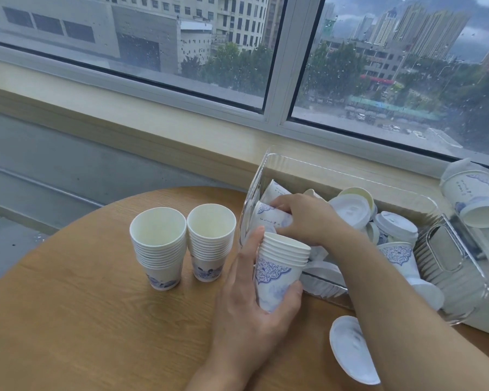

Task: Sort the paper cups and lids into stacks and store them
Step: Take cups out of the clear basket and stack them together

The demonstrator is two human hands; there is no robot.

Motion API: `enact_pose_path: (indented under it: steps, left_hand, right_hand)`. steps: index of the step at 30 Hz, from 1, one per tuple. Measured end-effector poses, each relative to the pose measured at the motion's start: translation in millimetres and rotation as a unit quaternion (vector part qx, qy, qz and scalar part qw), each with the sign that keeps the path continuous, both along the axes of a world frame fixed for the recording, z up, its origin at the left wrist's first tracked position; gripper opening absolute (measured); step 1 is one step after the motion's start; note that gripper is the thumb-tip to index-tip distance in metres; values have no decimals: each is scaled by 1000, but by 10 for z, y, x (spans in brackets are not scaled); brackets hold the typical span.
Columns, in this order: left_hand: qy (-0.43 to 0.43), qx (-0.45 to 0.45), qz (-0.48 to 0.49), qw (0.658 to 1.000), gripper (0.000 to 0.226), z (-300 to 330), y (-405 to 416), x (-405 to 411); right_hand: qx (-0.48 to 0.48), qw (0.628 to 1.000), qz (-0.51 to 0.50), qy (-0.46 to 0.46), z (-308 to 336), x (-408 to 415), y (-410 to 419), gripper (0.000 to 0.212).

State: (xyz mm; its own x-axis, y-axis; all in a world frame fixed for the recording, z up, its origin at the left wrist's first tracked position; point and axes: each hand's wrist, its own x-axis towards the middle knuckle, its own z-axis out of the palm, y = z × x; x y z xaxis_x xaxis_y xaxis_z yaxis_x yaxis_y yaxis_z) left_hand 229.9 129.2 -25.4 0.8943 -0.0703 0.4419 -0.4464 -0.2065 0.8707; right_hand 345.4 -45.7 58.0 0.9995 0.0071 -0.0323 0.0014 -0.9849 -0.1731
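1. Left hand (249,300): curled around a short stack of nested paper cups (277,266), thumb on the near side, fingers up the far side; stack held upright just above the wooden table (96,320), beside the near left corner of the clear plastic bin (460,280).
2. Right hand (302,218): reaching over the held stack into the left end of the bin, fingers and thumb closed around a single cup (268,218) lying on its side, blue print and a line of small writing showing on its wall.
3. Two upright stacks on the table, well left of the hands: left stack (158,249) and right stack (209,244), side by side and almost touching, both with blue pattern on the lowest cup.
4. Inside the bin: loose white lids (350,213) heaped toward the middle, a lidded cup (395,227) among them, another patterned cup (398,258) near the handle cut-out at the right end.
5. One white lid (353,348) lying on the table near the front edge, just outside the bin and partly under the right forearm.
6. More cups (472,196) lying on their sides past the bin's right end, by the window sill.
7. Behind: a rain-spotted window (181,38) with buildings and trees outside.
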Motion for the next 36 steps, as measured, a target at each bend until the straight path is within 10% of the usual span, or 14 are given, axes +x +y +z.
enact_pose_path:
  steps: [11,21,36]
  left_hand:
    - [3,7,-1,1000,86,19,2,-5]
    - [3,9,-11,1000,86,5,-15,-1]
    - [-14,15,-23,1000,84,17,0,-5]
  right_hand:
    - [176,975,-22,-134,104,-319,-149,60]
    - [540,818,24,-197,52,-964,102,74]
    - [571,799,38,-187,-177,-1110,122,67]
